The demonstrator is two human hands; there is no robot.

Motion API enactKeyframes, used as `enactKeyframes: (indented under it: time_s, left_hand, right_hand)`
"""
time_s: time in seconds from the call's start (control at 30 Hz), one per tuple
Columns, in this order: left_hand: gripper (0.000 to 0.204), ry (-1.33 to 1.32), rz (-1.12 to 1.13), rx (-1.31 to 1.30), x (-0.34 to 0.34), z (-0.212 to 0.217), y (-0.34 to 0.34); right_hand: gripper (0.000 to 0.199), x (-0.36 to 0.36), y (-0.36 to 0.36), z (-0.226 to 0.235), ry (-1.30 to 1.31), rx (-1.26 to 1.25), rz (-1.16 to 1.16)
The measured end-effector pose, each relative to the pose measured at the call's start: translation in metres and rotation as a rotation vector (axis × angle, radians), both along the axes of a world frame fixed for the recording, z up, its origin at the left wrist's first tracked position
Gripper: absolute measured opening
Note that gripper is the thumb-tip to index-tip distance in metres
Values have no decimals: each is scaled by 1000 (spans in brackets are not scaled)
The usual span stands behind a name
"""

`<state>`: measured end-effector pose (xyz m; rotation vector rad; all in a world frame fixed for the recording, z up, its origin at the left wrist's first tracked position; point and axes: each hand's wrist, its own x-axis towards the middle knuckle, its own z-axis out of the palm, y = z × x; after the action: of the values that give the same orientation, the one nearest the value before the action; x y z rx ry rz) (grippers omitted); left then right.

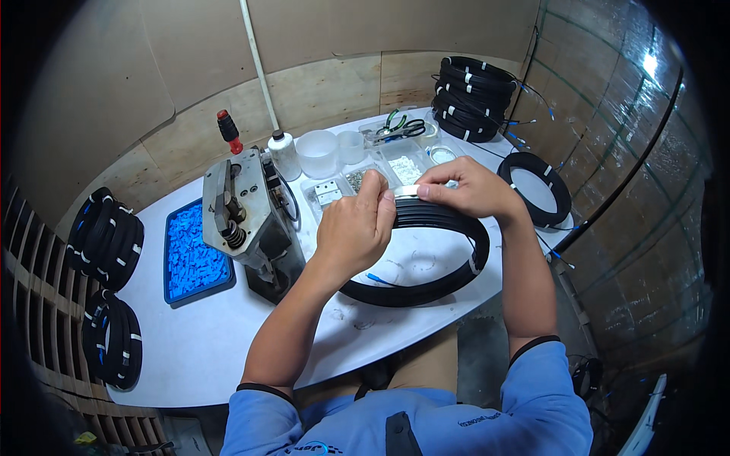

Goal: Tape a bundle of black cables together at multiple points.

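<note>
Running left to right, white strip

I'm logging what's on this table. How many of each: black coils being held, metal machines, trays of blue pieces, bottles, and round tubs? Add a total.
Held black coil: 1
Metal machine: 1
Tray of blue pieces: 1
Bottle: 1
Round tubs: 2
Total: 6

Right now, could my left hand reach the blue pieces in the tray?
Probably not straight across: the metal press stands between your left hand and the blue pieces, and that hand is at the black cable coil. Around the press's near side looks freer.
</note>
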<state>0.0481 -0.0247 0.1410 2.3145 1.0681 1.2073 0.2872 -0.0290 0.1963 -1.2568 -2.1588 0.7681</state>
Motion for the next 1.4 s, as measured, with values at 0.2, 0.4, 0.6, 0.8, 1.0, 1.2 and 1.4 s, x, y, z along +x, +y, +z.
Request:
enactKeyframes:
  time_s: [0.2, 0.4, 0.6, 0.8, 1.0, 1.2, 1.4]
  left_hand:
    - [18, 3, -2, -15, 1, -1, 2]
    - [26, -33, 38, -91, -9, -6, 15]
    - [35, 150, -74, 44, -9, 1, 14]
    - [25, 303, 21, 24, -1, 4, 14]
    - [32, 250, 24, 106, 6, 0, 10]
    - [79, 338, 46, 22, 9, 12, 3]
    - [79, 345, 15, 98, 4, 5, 4]
  right_hand:
    - [33, 18, 13, -9, -111, 142, 15]
    - [28, 11, -11, 24, -179, 366, -365]
    - [31, 6, -33, 62, -95, 664, -513]
    - [32, -24, -22, 106, -565, 420, -360]
    - [32, -57, 0, 131, -812, 10, -270]
    - [33, -65, 12, 128, -955, -202, -180]
    - [32, -69, 8, 124, -969, -181, -156]
